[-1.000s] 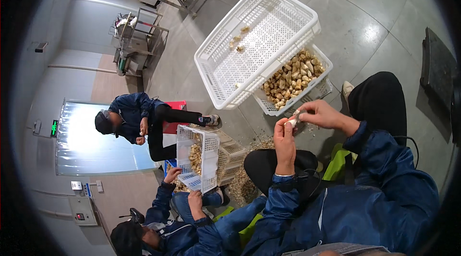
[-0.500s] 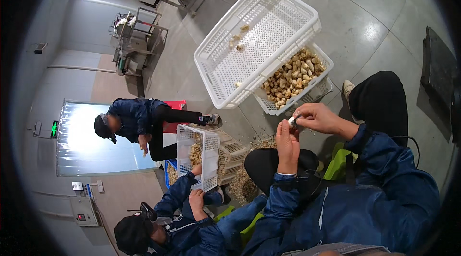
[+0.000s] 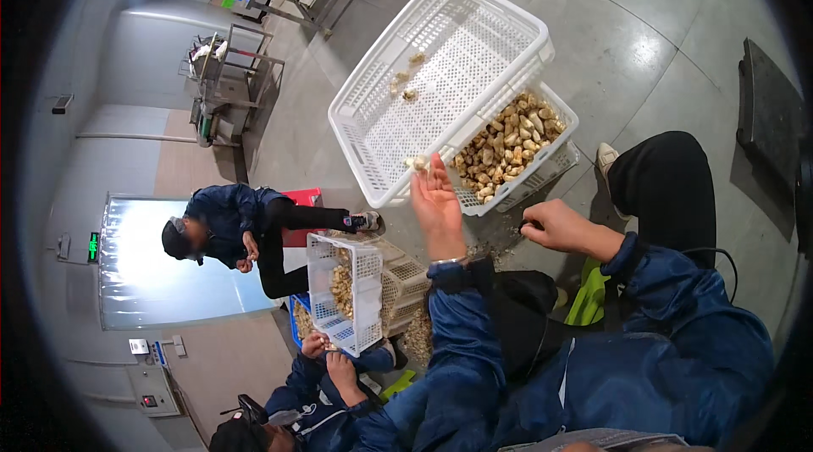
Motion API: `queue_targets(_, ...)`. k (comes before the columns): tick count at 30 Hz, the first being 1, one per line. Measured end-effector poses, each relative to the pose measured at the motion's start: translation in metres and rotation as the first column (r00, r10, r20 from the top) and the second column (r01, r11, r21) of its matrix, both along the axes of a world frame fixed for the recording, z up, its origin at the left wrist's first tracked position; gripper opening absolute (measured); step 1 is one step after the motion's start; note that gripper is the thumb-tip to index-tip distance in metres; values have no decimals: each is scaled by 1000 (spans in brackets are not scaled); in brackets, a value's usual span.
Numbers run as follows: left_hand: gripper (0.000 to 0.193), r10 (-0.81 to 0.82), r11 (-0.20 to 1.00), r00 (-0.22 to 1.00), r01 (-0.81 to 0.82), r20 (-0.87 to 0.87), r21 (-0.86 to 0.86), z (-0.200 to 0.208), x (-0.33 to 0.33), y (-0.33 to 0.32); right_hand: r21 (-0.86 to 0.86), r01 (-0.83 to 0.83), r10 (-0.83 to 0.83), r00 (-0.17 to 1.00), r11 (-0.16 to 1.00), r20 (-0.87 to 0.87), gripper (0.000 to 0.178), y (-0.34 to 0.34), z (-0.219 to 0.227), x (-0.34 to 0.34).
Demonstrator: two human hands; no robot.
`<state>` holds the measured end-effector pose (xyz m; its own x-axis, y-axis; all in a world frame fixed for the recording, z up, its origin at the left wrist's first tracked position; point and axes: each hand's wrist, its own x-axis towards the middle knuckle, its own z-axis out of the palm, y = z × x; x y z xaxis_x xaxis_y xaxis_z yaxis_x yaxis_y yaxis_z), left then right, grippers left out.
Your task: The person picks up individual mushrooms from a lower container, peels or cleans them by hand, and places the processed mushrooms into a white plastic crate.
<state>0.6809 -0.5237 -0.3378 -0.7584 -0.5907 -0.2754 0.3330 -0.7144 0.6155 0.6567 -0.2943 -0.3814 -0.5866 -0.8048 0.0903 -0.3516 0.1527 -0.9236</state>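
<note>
My left hand [image 3: 437, 206] reaches to the near edge of the upper white plastic crate [image 3: 500, 94], palm up, fingers stretched out and open. Just past its fingertips, a pale mushroom-like piece [image 3: 417, 163] is at the crate's near side; I cannot tell whether fingers touch it. A few brownish bits [image 3: 410, 95] lie on the crate's mesh bottom. My right hand [image 3: 561, 226] is closed in front of my knees, with a small dark tool [image 3: 528, 225] partly showing at its fingers. Beneath the upper crate, a lower white crate [image 3: 555, 143] holds many brown-and-cream mushroom-like pieces [image 3: 508, 143].
On the left, two co-workers sit by a white crate [image 3: 366, 304] of similar pieces. A pile of trimmings [image 3: 418, 338] lies on the floor. A dark flat platform [image 3: 769, 113] is at the far right. Metal tables [image 3: 296, 3] stand at the back.
My left hand has moved away from my right, left and forward to the crate, and opened. The white piece between my hands is gone from there. My right hand has dropped slightly.
</note>
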Motion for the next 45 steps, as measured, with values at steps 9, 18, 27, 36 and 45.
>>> queue_targets(9,16,217,-567,876,473,431,-674,-125,-97,29,88,-101,105,993,991,-47,20,1,-7,0)
queue_targets(18,41,181,-139,782,621,597,-771,-123,-101,30,73,-99,105,991,992,-86,18,2,-7,-2)
queue_targets(27,26,-340,930,933,352,118,-102,-46,43,45,-195,165,-117,965,967,236,23,5,19,-17)
queue_targets(36,26,-301,820,931,364,208,-441,-19,96,78,-258,-7,167,779,966,604,23,1,24,-7)
queue_targets(45,25,-270,914,957,289,104,-286,-28,104,91,-286,-35,205,781,958,590,22,2,14,-6)
